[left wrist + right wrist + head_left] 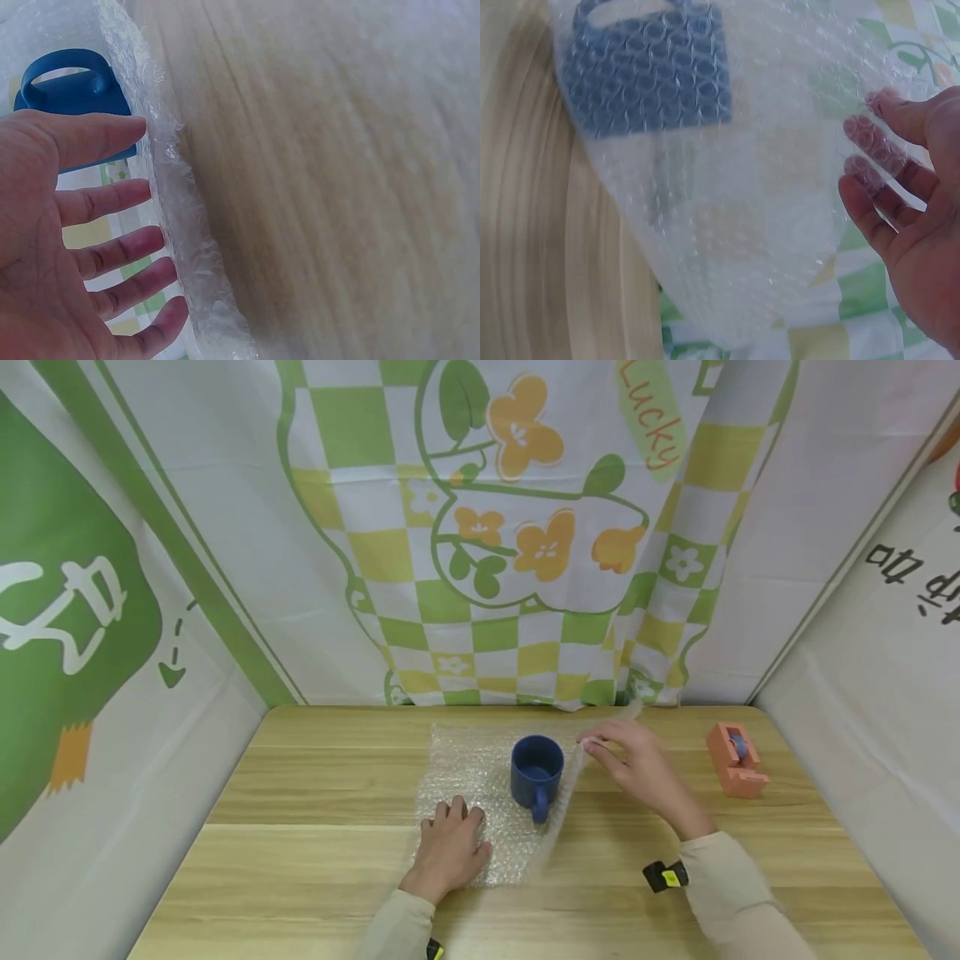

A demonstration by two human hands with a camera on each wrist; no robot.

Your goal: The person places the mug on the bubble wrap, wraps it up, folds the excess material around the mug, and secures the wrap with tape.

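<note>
A blue mug [537,770] stands upright on a sheet of bubble wrap [457,760], its handle turned toward the person. Spread and relaxed, the fingers of my left hand [450,852] rest on the wrap's near left part, left of the mug. My right hand [630,760] pinches the wrap's right edge and holds that side raised beside the mug. In the right wrist view several fingertips of the right hand [907,165] show through the clear wrap, and the mug [649,75] appears behind the lifted sheet.
An orange tape dispenser [737,762] with a roll in it stands at the right of the wooden table [300,860]. Behind the table hangs a green and yellow checked cloth [480,635]; printed cloth walls enclose both sides.
</note>
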